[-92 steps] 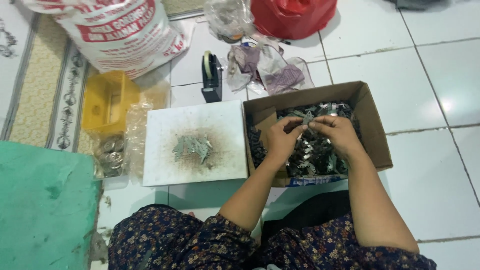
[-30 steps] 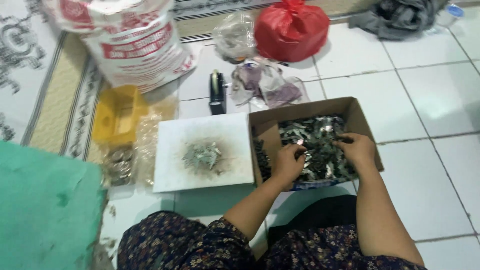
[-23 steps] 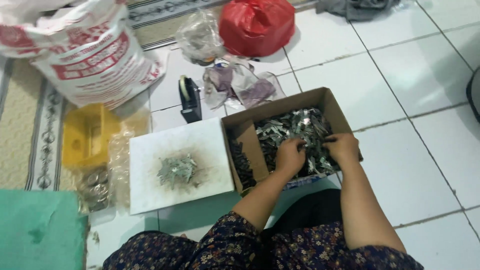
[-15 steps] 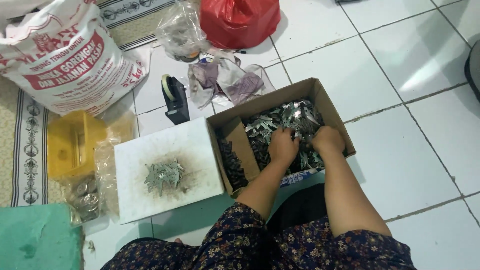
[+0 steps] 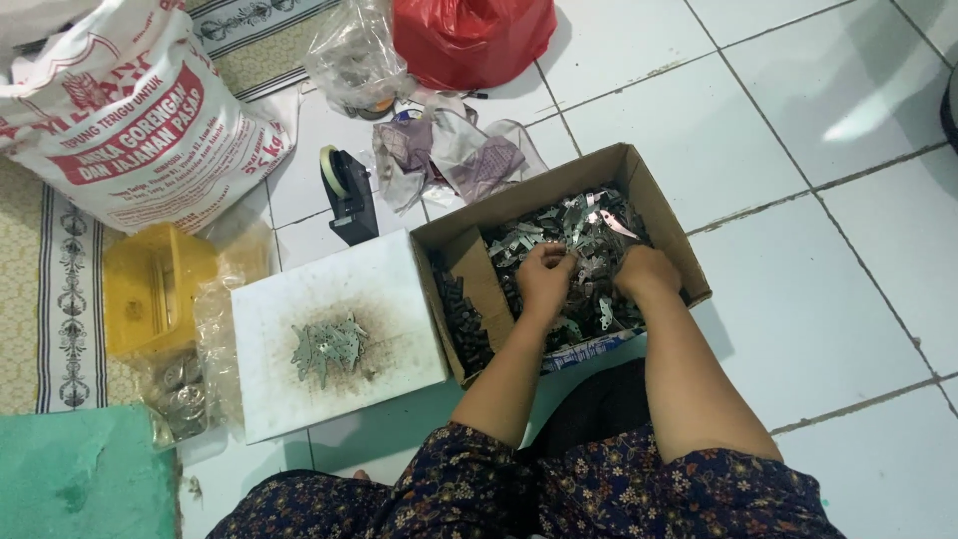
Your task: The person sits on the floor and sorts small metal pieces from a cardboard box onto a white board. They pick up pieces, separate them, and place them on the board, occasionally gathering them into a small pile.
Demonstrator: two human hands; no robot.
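1 head-worn camera looks steeply down, from fairly near, at the cardboard box [image 5: 654, 215] on the tiled floor [image 5: 798, 130].

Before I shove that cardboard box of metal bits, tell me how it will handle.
The cardboard box probably feels heavy: it is heaped with small metal pieces. It should slide, not tip, sitting low and wide on the smooth tiled floor. Its thin flaps look soft and may buckle.

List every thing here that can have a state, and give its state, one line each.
Cardboard box: open, flaps up, heaped with small metal pieces.
Left hand: in the box, fingers curled on pieces.
Right hand: in the box, closed over pieces.
White board: flat, stained, small pile of pieces on it.
Red bag: full.
White sack: lying on its side.
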